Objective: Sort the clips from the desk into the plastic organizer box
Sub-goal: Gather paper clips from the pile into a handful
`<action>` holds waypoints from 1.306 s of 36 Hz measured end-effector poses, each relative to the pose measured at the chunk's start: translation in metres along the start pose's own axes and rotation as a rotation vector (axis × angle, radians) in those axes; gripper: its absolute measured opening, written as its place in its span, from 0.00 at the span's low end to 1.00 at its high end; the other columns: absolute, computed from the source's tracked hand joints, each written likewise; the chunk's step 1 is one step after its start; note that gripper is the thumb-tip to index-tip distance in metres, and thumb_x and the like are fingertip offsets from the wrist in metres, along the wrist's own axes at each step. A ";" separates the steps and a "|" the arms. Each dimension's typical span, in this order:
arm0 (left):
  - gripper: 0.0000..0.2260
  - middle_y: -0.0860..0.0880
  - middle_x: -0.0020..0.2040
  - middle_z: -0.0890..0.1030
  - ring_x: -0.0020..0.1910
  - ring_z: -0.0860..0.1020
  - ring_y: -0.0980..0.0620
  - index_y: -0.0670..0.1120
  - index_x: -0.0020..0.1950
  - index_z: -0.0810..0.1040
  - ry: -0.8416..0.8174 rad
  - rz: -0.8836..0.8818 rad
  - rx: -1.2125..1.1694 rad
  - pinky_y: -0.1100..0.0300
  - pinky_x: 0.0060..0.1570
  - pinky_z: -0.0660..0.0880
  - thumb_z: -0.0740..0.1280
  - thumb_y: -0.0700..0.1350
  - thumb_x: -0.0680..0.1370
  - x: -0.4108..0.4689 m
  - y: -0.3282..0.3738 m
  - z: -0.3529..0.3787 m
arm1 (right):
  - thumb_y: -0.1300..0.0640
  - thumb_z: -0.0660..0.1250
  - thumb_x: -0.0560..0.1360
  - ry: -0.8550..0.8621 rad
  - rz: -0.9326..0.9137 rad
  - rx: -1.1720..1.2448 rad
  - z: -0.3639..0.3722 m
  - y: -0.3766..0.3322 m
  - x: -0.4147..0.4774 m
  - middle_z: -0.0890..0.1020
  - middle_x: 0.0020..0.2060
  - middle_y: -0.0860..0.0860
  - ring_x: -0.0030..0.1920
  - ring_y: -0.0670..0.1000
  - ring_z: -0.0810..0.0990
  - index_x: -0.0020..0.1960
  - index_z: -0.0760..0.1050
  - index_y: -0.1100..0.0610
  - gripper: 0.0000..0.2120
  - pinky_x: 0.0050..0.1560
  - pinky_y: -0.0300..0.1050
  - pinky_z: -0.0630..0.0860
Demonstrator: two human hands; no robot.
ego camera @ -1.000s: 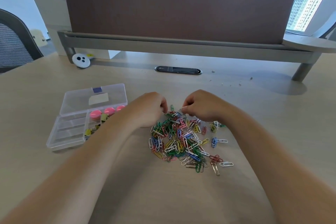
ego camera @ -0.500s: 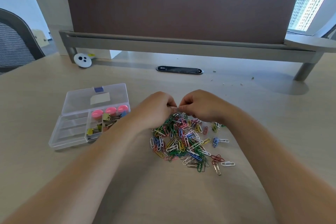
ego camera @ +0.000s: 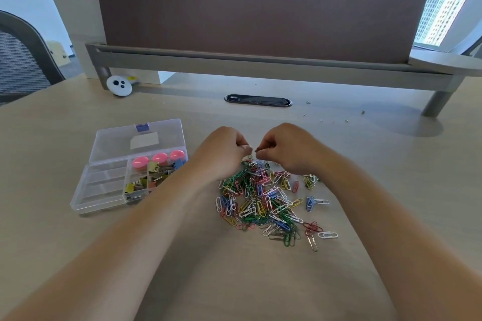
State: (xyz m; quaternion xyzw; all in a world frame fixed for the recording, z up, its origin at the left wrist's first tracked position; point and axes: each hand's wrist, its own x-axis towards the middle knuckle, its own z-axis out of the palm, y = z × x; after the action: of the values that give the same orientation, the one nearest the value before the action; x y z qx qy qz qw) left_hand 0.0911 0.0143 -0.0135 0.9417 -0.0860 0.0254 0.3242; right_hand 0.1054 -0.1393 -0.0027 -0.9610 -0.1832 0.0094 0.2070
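pinching the pile's farthest clips (ego camera: 263, 198): left hand (ego camera: 224, 154), right hand (ego camera: 284, 150).

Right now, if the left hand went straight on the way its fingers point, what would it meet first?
The right hand. The left hand has its curled fingers aimed sideways at the right hand's fingertips, a small gap apart, above the far edge of the paper clip pile. Depth between them is unclear.

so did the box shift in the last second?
No. The box sits at the same offset from the desk grommet as before, nearer and to its left, with the clip pile on its right.
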 end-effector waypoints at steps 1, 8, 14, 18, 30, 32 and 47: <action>0.09 0.45 0.48 0.83 0.42 0.78 0.51 0.43 0.53 0.83 0.004 0.001 0.006 0.61 0.40 0.68 0.65 0.46 0.79 0.000 0.000 0.000 | 0.52 0.68 0.77 0.007 0.005 0.012 -0.001 0.001 0.000 0.85 0.46 0.53 0.43 0.51 0.80 0.53 0.84 0.57 0.11 0.42 0.42 0.73; 0.07 0.48 0.47 0.82 0.43 0.77 0.52 0.45 0.52 0.82 -0.039 0.030 0.064 0.61 0.40 0.68 0.65 0.46 0.79 0.000 -0.003 -0.002 | 0.53 0.67 0.77 -0.015 0.061 0.075 -0.011 0.009 -0.004 0.84 0.50 0.52 0.43 0.48 0.79 0.55 0.83 0.58 0.12 0.42 0.41 0.72; 0.08 0.50 0.40 0.78 0.34 0.73 0.58 0.46 0.50 0.81 -0.056 0.042 0.052 0.62 0.31 0.65 0.62 0.43 0.81 -0.001 0.000 0.001 | 0.57 0.66 0.77 -0.037 0.250 0.443 -0.017 0.019 -0.005 0.76 0.32 0.53 0.28 0.49 0.69 0.47 0.79 0.64 0.10 0.28 0.40 0.64; 0.09 0.49 0.43 0.81 0.38 0.76 0.55 0.47 0.50 0.81 -0.090 0.071 0.047 0.62 0.35 0.69 0.61 0.45 0.81 -0.003 0.006 0.003 | 0.60 0.64 0.75 -0.140 0.422 0.805 -0.028 0.025 -0.011 0.71 0.29 0.53 0.26 0.48 0.62 0.47 0.76 0.63 0.06 0.26 0.39 0.56; 0.17 0.47 0.50 0.80 0.40 0.75 0.53 0.48 0.50 0.81 -0.173 0.029 0.171 0.64 0.33 0.66 0.57 0.32 0.76 -0.011 0.023 -0.012 | 0.56 0.62 0.77 -0.341 0.486 1.110 -0.023 0.029 -0.033 0.69 0.28 0.52 0.28 0.47 0.60 0.45 0.70 0.60 0.07 0.25 0.36 0.53; 0.17 0.47 0.50 0.80 0.38 0.74 0.53 0.48 0.49 0.82 -0.181 0.022 0.178 0.63 0.32 0.66 0.56 0.32 0.76 -0.018 0.023 -0.016 | 0.52 0.64 0.78 -0.360 0.483 1.129 -0.019 0.028 -0.035 0.69 0.28 0.52 0.27 0.46 0.60 0.43 0.71 0.59 0.11 0.24 0.35 0.54; 0.13 0.43 0.45 0.81 0.43 0.78 0.46 0.41 0.49 0.80 -0.152 -0.005 0.293 0.56 0.43 0.72 0.65 0.50 0.79 -0.049 -0.001 -0.019 | 0.65 0.61 0.74 -0.190 0.424 0.799 -0.005 0.000 -0.040 0.71 0.29 0.55 0.26 0.48 0.61 0.43 0.76 0.66 0.06 0.26 0.41 0.56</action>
State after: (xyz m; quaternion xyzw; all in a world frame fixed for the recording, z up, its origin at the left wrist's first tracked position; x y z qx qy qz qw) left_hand 0.0434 0.0342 -0.0044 0.9784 -0.1034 -0.0346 0.1759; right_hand 0.0684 -0.1552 -0.0007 -0.8171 0.0173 0.2095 0.5369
